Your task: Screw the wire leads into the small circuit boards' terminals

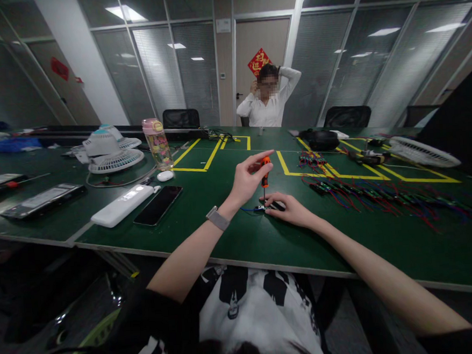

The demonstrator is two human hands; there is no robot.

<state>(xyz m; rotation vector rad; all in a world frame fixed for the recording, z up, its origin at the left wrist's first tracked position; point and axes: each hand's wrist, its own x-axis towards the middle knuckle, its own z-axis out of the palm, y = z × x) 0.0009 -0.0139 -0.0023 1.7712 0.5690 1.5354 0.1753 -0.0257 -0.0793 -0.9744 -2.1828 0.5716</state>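
Observation:
My left hand (249, 177) is closed around the orange and black handle of a screwdriver (265, 181), which stands upright. Its shaft points down at a small circuit board (262, 208) with a blue wire, lying on the green table. With thumb and fingers, my right hand (289, 210) pinches the right side of that board and holds it against the tabletop. Where the screwdriver tip meets the board is too small to make out. To the right lies a long row of similar wired circuit boards (370, 193) with red and blue leads.
Left of my hands are a black phone (158, 205), a white power bank (122, 205), a white earbud case (165, 176), a drink bottle (158, 144) and a white fan (113, 153). Yellow tape (283, 164) marks the green table (224, 237). A person in white (269, 107) sits opposite.

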